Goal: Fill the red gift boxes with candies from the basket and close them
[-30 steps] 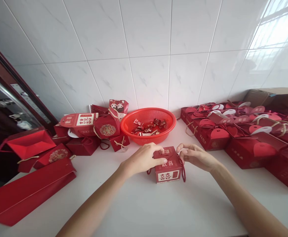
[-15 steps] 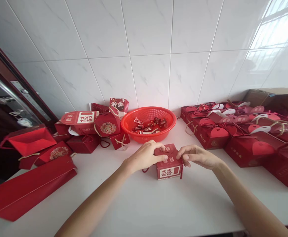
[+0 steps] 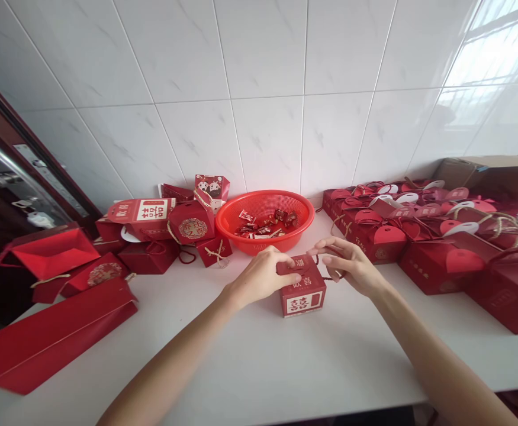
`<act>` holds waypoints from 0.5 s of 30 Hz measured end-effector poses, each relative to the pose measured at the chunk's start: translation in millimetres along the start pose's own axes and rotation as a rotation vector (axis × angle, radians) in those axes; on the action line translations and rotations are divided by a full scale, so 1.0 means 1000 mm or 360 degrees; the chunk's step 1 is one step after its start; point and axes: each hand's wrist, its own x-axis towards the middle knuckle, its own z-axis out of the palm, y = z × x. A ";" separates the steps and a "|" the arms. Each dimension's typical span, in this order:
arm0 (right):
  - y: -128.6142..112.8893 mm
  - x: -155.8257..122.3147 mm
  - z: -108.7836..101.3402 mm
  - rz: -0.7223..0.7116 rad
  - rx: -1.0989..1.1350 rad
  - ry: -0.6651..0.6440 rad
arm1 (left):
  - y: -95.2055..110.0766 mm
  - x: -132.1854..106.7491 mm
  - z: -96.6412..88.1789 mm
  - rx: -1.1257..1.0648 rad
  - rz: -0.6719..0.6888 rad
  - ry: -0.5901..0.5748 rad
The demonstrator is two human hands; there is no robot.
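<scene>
A small red gift box (image 3: 303,303) with a white double-happiness panel stands upright on the white table in front of me. My left hand (image 3: 262,277) grips its top, with the thumb and fingers lying over the closed flaps. At the box's far right corner, my right hand (image 3: 354,267) has its fingers bent around a dark red cord (image 3: 326,278) that runs out from the box. The fingertips partly hide where the cord is pinched. Behind the box, a red plastic basket (image 3: 306,223) holds several wrapped candies (image 3: 265,226).
Several red gift boxes (image 3: 145,214) are heaped at the left, with a long red box (image 3: 61,331) in front. At the right stand rows of red boxes with cord handles (image 3: 438,266). A cardboard box (image 3: 494,174) is behind them, against the tiled wall (image 3: 267,142).
My right hand has moved up and away from me with the cord, from the box's right side to its far corner. My left hand stays on the box top.
</scene>
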 end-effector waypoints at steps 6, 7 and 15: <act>-0.002 -0.002 0.021 -0.0179 -0.0927 0.0049 | 0.004 0.003 -0.005 -0.0215 0.0003 0.0041; -0.002 -0.002 0.022 -0.0198 -0.0990 0.0063 | 0.004 0.004 -0.009 -0.0361 -0.0021 0.0053; -0.011 0.000 0.024 -0.0202 -0.1191 0.0089 | 0.011 -0.005 -0.050 -0.1372 0.0116 0.0150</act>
